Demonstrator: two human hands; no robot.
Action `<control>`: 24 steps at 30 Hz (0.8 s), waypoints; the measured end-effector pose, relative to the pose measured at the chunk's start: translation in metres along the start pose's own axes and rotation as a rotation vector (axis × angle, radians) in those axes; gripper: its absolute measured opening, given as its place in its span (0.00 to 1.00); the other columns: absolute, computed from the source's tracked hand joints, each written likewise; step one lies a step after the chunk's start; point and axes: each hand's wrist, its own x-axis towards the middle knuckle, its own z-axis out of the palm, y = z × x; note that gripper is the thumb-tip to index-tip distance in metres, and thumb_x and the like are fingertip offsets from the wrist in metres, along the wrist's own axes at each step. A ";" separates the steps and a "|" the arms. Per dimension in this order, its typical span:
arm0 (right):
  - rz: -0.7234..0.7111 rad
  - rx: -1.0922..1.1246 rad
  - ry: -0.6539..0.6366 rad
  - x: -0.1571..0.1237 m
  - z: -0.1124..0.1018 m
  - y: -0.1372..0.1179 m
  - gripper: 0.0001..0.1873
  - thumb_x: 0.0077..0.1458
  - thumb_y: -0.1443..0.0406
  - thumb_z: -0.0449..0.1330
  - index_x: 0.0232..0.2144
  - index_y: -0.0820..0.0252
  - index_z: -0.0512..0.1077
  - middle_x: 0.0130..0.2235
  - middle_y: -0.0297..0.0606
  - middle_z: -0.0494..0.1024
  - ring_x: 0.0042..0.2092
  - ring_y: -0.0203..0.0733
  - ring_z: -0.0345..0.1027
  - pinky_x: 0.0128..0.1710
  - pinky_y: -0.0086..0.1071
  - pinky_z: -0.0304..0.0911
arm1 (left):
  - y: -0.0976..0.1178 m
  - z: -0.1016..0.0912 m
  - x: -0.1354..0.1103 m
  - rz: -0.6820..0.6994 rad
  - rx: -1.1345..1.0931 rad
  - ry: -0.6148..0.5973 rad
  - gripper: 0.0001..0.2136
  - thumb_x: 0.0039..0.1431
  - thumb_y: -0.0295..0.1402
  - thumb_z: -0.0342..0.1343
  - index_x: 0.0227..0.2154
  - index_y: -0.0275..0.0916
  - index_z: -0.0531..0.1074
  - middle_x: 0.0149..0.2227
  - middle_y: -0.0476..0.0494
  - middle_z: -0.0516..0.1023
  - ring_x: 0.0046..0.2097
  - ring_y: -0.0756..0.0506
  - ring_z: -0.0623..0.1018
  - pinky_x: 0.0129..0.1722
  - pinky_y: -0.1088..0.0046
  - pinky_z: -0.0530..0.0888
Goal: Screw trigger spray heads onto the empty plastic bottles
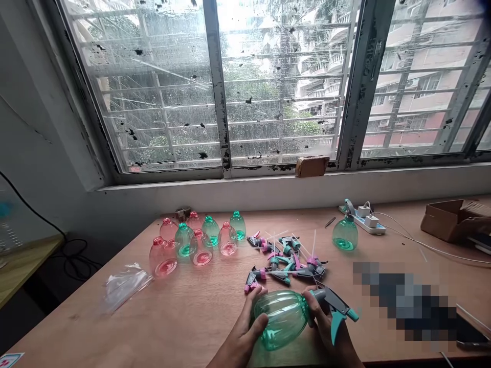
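- Green bottle held sideways over the table
- Left hand cupping its body; right hand around its neck, beside the spray head
- Probably light, smooth, thin plastic; best gripped at body and neck

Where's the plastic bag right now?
In the head view, the plastic bag lies at left on the table, beside the nearest red bottle.
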 end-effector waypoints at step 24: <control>-0.054 -0.018 0.030 0.005 -0.004 0.008 0.28 0.46 0.39 0.69 0.24 0.54 0.69 0.20 0.28 0.64 0.23 0.39 0.58 0.23 0.33 0.59 | -0.003 0.011 0.003 0.025 0.226 -0.021 0.62 0.44 0.47 0.77 0.74 0.44 0.41 0.76 0.30 0.49 0.76 0.27 0.49 0.74 0.45 0.46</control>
